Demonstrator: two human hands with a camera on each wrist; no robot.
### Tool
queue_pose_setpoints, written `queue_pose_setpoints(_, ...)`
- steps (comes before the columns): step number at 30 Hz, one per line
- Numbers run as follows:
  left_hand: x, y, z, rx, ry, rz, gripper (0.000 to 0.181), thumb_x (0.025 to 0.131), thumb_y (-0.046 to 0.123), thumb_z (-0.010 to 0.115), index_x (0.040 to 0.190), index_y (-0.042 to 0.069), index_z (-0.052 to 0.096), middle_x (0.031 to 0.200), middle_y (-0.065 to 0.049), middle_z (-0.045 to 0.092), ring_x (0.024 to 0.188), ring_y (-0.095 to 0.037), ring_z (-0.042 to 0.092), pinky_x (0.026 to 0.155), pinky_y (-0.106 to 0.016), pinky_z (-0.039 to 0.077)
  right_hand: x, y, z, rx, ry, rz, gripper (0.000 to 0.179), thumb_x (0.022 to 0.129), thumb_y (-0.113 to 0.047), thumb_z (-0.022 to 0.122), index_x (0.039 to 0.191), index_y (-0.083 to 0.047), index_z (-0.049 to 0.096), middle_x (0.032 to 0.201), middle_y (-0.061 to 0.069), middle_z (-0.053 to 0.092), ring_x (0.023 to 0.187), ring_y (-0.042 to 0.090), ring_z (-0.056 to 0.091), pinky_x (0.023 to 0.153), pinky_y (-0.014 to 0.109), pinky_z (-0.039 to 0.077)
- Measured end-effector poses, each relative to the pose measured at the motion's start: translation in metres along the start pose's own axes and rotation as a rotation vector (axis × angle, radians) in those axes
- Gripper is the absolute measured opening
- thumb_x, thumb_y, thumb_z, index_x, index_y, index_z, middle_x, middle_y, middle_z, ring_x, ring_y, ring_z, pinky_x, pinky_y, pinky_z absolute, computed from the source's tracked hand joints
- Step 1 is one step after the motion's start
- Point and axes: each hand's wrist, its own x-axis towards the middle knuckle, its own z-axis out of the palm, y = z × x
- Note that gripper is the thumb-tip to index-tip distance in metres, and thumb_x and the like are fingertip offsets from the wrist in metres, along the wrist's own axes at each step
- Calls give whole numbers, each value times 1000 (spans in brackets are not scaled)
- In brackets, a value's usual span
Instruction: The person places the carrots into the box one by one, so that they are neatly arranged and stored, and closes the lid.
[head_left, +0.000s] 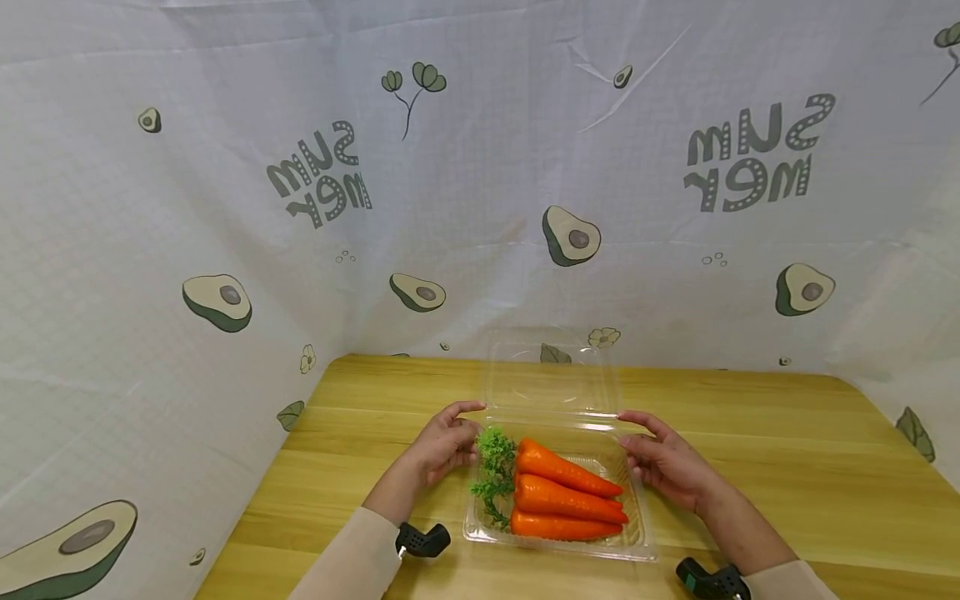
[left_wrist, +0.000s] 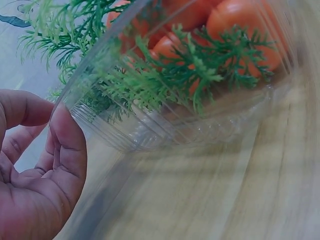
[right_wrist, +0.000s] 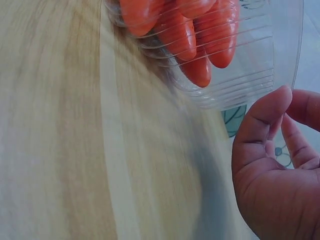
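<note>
A clear plastic clamshell box [head_left: 562,547] lies on the table, its see-through lid [head_left: 551,392] swung back on the far side. Inside it are several orange carrots [head_left: 566,497], tips pointing right, with feathery green tops [head_left: 495,458] bunched at the left end. At the box's left side, my left hand [head_left: 444,442] pinches the rim between thumb and index finger, as the left wrist view shows up close. The right hand [head_left: 667,462] does the same on the right rim; in the right wrist view its thumb [right_wrist: 270,107] meets the index finger at the plastic edge.
The wooden table [head_left: 765,467] extends on both sides of the box. A white cloth [head_left: 480,183] printed with avocados hangs behind and around it. Black wrist cameras sit on the left wrist [head_left: 423,540] and the right wrist [head_left: 712,579].
</note>
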Motion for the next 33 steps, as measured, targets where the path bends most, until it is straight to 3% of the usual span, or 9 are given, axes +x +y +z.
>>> queue_pose_setpoints(6, 0, 1, 1, -2, 15, 12, 44, 100, 1, 53, 143, 5, 49, 103, -4, 54, 71, -12, 53, 63, -23, 51, -1, -1, 3, -15, 3, -20, 31, 108, -10, 49, 122, -37, 57, 88, -9, 62, 72, 4, 59, 65, 16, 52)
queue_pose_setpoints(13, 4, 4, 1, 32, 44, 33, 40, 102, 1, 53, 142, 4, 50, 104, -5, 54, 71, -13, 55, 62, -24, 52, 3, -6, 8, -115, 90, -5, 27, 106, -14, 54, 128, -29, 51, 86, -7, 59, 71, 6, 56, 64, 18, 51)
queue_pose_setpoints(25, 23, 6, -2, 73, 114, 37, 43, 103, 0, 50, 145, 7, 51, 105, -6, 56, 74, -15, 58, 64, -24, 54, 24, -10, 7, -176, 202, 18, 51, 106, -17, 56, 150, -6, 32, 88, -5, 58, 71, 7, 55, 67, 18, 52)
queue_pose_setpoints(29, 27, 8, -1, 67, 129, 51, 42, 103, -1, 48, 145, 7, 51, 104, -5, 55, 74, -15, 58, 63, -23, 53, 30, -11, 9, -180, 232, 23, 56, 105, -18, 57, 153, -5, 29, 90, -5, 59, 72, 7, 56, 67, 18, 52)
queue_pose_setpoints(33, 29, 9, -1, 61, 135, 62, 41, 104, 0, 47, 144, 7, 50, 104, -5, 54, 73, -15, 57, 63, -22, 53, 32, -11, 10, -154, 245, 10, 48, 105, -16, 58, 147, -9, 37, 89, -6, 60, 72, 7, 56, 66, 18, 52)
